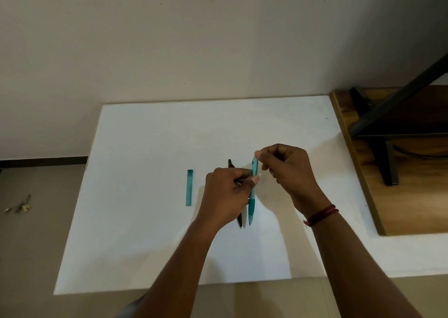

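Head camera: over a white board (145,220), a person holds a teal pen (251,203) nearly upright, tip toward the viewer. The left hand (226,196) grips its barrel at mid-length with the thumb pressed along it, while the right hand (287,169) pinches the pen's far end between thumb and forefinger. A black pen (240,219) runs beneath the left hand; whether that hand also holds it cannot be told. A teal strip (189,188) lies apart on the board to the left. The work appears to centre on the pen's top end, likely pulling or twisting its cap or button. The next move calls for a steady barrel grip and a straight pull along the pen's axis.
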